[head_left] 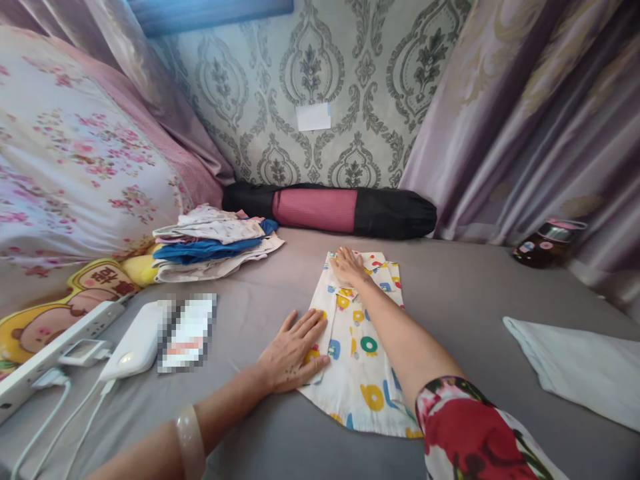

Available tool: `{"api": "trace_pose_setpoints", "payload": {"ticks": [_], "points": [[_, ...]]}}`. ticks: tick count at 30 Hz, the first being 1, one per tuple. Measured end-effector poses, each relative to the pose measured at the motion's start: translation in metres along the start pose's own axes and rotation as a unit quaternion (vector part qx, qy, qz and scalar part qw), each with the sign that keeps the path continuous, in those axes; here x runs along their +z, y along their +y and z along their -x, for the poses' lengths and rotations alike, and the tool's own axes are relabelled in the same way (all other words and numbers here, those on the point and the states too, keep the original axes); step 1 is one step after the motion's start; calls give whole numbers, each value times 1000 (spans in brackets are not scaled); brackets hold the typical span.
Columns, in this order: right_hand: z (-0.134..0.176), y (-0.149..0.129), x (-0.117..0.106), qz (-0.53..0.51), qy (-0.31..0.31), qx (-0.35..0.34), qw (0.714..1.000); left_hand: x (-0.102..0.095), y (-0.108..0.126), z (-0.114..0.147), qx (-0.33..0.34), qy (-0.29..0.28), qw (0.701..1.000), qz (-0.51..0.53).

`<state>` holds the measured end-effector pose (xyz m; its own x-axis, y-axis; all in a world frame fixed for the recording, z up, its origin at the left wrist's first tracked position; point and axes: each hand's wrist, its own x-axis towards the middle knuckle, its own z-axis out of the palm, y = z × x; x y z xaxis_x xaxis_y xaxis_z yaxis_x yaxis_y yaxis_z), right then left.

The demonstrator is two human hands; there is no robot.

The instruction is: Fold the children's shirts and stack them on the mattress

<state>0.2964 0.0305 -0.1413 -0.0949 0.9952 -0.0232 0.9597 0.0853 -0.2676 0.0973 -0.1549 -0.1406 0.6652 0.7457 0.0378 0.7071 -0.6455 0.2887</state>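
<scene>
A white garment (373,360) with a colourful letter-and-shape print lies partly folded on the grey bed sheet (250,340). My left hand (295,350) rests flat on its left edge, fingers spread. Farther up, my right hand (349,268) lies flat over the garment's top end, where a folded part sits beneath the palm. Neither hand grips the cloth. My right forearm crosses above the garment and hides part of its right side. Left of the garment, a stack of folded clothes (213,247) stands on the bed.
Along the wall lies a black and pink rolled bag (315,210). At left are a power strip (60,347) with cables, a white power bank (140,340) and a blurred rectangular item (189,332). A pale folded cloth (580,367) and a dark jar (547,245) are at right.
</scene>
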Motion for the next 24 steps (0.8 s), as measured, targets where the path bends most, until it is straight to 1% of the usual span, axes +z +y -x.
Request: {"api": "trace_pose_setpoints", "payload": {"ticks": [3,7,11,14,20,24], "points": [[5,9,-1,18,44,31,998,2,-2,0,5,8,1000,-3],[8,20,5,32,34,43,998,5,-4,0,13,17,1000,-5],[7,22,11,28,43,42,998,4,-3,0,4,3,1000,-4],[7,22,11,23,47,38,998,3,-3,0,2,-2,1000,-4],[8,33,-1,-15,26,29,999,5,-5,0,10,9,1000,-14],[18,50,-11,6,78,79,994,8,-7,0,14,16,1000,-19]]}}
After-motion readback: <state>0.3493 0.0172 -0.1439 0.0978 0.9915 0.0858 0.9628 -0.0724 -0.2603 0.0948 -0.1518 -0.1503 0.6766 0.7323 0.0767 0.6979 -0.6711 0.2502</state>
